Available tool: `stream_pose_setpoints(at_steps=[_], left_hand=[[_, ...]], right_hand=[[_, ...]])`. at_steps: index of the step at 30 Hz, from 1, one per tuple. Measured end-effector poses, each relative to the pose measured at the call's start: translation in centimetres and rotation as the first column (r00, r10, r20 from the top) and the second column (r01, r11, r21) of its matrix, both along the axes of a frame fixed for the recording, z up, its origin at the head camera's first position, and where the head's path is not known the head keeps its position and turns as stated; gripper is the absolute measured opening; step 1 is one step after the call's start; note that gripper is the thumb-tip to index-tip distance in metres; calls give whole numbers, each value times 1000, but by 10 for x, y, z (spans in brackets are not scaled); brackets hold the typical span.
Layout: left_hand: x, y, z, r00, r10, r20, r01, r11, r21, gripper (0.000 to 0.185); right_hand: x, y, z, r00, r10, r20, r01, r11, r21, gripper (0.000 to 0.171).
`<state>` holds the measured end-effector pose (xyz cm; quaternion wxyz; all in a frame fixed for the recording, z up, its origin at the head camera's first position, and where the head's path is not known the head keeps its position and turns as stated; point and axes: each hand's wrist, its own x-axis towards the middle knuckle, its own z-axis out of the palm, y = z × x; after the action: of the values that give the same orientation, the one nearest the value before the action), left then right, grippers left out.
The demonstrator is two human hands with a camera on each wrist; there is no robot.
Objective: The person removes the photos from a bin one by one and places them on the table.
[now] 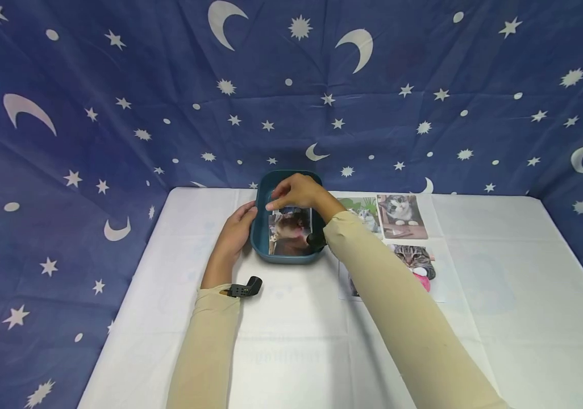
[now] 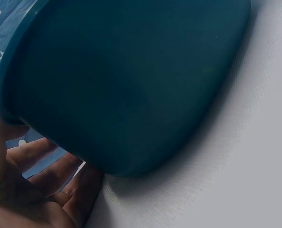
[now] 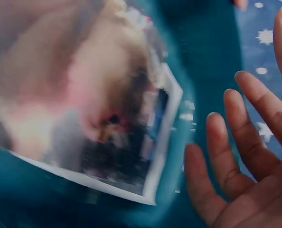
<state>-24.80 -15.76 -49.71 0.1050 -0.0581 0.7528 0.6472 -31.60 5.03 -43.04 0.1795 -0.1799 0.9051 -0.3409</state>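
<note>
A dark teal plastic tray [image 1: 285,259] sits near the table's back edge. Inside lies a photo card [image 1: 291,230] of a brown furry animal, overlapping another picture whose upper part shows behind it. My right hand [image 1: 299,190] hovers over the tray's far half, its fingers loosely bent and apart from the card; the right wrist view shows the card [image 3: 84,95] blurred, beside spread fingers [image 3: 245,128] that hold nothing. At the tray's left side is my left hand [image 1: 236,230], its fingers [image 2: 55,173] resting against the outer wall under the rim.
Right of the tray lie several cat pictures: one with a green background [image 1: 365,211], one of a grey and white cat [image 1: 401,216], and a tabby cutout with pink [image 1: 414,262]. My right forearm covers part of them. A blue star-patterned cloth [image 1: 291,113] hangs behind the white table [image 1: 281,324].
</note>
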Motion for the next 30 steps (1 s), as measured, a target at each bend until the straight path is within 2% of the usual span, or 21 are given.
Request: stream_pose_setpoints(at_steps=[5,11,20,30], left_hand=[[-1,0,-3,1000,0,7,0,1000,11,52],[-1,1,-3,1000,-4,8,4,1000,15,52],[-1,0,-3,1000,13,18,-13,1000,9,51],[-2,0,-3,1000,8,20,-8,1000,12,52]], right_hand=[[-2,-4,-16,999,-15,45,10,994,111,44],[-2,-8,-25,1000,-8,5,7,982,186,40],[0,-16,-29,1000,-12,2,11,979,202,29],[0,-15,-12,997,29,69,-39,987,156,18]])
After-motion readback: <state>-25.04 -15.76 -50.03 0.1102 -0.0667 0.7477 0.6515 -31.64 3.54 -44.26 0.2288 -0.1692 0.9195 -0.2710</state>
